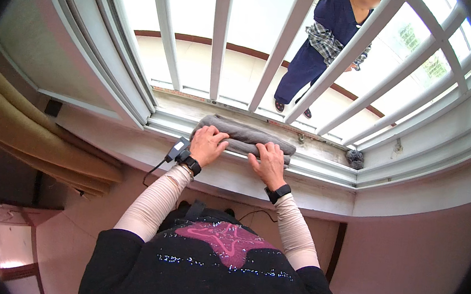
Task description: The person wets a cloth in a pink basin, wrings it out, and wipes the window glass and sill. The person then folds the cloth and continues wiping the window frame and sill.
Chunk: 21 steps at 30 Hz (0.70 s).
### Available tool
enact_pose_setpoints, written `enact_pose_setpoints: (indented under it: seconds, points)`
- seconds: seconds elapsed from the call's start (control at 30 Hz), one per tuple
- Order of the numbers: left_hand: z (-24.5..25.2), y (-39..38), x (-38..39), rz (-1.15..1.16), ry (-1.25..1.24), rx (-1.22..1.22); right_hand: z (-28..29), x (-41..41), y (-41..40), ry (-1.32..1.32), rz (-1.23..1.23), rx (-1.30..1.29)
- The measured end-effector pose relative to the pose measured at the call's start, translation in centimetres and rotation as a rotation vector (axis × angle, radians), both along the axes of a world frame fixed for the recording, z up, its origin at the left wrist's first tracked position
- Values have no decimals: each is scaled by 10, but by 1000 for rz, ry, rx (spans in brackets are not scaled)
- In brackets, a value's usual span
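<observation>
A folded grey cloth (pixel 247 132) lies lengthwise across the white window track (pixel 322 169) and its worn sill. My left hand (pixel 208 146) grips the cloth's left part from above, fingers curled over it. Toward the other end, my right hand (pixel 269 163) has its fingertips on the near fold, with the thumb toward the middle. Both wrists wear black bands, and a small black device (pixel 177 150) with a cable sits by the left one. The underside of the cloth is hidden.
White window bars (pixel 219 39) rise just beyond the cloth. Behind them stands a person (pixel 335 42) in dark blue clothes. A dark crumpled bundle (pixel 354 159) sits in the right sill corner. At left are an open window sash (pixel 79 47) and a tan curtain (pixel 41 136).
</observation>
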<state>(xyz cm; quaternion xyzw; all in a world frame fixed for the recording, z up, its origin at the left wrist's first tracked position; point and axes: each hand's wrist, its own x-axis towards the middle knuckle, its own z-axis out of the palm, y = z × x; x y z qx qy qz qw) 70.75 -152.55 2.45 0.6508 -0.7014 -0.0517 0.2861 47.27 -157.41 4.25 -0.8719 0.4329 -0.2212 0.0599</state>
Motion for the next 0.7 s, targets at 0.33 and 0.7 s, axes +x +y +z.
enact_pose_setpoints:
  seconds: [0.33, 0.7]
  points:
    - [7, 17, 87, 144, -20, -11, 6, 75, -8, -172, 279, -5]
    - [-8, 12, 142, 378, -73, 77, -3, 140, 2, -10, 398, 42]
